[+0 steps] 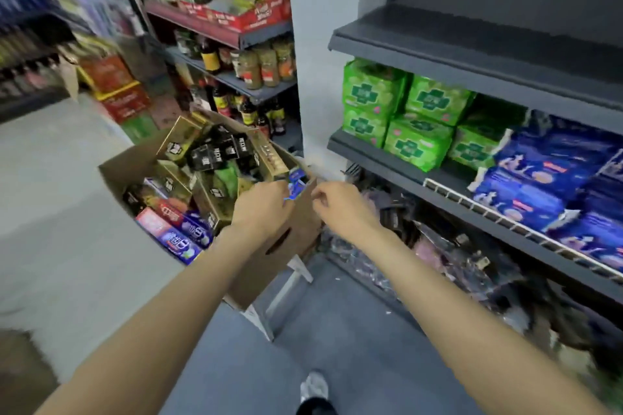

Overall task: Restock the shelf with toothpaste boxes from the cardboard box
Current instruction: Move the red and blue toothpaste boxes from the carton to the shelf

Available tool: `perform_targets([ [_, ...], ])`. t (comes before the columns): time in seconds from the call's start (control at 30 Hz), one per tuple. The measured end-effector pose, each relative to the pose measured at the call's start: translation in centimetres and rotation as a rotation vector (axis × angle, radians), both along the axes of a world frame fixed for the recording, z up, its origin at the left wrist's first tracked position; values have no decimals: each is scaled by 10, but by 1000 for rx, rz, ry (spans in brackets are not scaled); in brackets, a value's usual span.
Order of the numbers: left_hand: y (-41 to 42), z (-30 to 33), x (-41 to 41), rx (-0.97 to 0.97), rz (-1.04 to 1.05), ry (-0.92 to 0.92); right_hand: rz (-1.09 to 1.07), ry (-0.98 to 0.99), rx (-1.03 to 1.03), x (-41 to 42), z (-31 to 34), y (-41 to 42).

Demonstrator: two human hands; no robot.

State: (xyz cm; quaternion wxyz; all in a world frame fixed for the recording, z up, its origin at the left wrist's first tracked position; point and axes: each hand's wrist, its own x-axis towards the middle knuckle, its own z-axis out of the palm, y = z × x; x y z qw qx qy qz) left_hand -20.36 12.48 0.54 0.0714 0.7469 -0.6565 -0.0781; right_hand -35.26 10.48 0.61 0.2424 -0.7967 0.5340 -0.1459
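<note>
1. Over the cardboard box (pixel 269 266), my left hand (pixel 264 209) had its fingers clamped on a blue toothpaste box (pixel 296 184) at the rim.
2. My right hand (pixel 340 207) hovered beside it, fingers loosely curled, holding nothing.
3. I judged this the picking step; next came lifting it clear towards the shelf (pixel 472 57).

we see the cardboard box (pixel 135 162) standing open beside the dark shelf (pixel 472 54), brown with an oval handle hole, heaped with gold, black, and red-and-blue toothpaste boxes (pixel 178 232) lying jumbled at all angles. one small blue toothpaste box (pixel 296 184) sticks up at the box's near corner.
</note>
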Motion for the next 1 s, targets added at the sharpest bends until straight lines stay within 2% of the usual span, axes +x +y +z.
perform_targets([
  [0.2, -12, -29, 117, 185, -12, -84, 197, -4, 127, 113, -36, -21],
  [0.33, -16, -33, 177, 180, -119, 30, 270, -36, 128, 169, -50, -20],
  [0.4, -22, -37, 204, 210, -166, 60, 287, 13, 132, 193, -55, -21],
  [0.5, -29, -51, 243, 457, -263, -46, 232, 155, 123, 214, -65, -23],
  [0.57, -31, -59, 263, 550, -317, -63, 182, 250, 82, 225, -68, -19],
  [0.77, -42, -65, 285, 524, -472, 37, 92, 489, -140, 253, -69, -1],
  [0.9, -39, -69, 300, 517, -515, 249, 111, 563, -85, 271, -67, 4],
  [1.0, -35, -64, 313, 532, -650, 355, 154, 708, -9, 275, -70, -1],
])
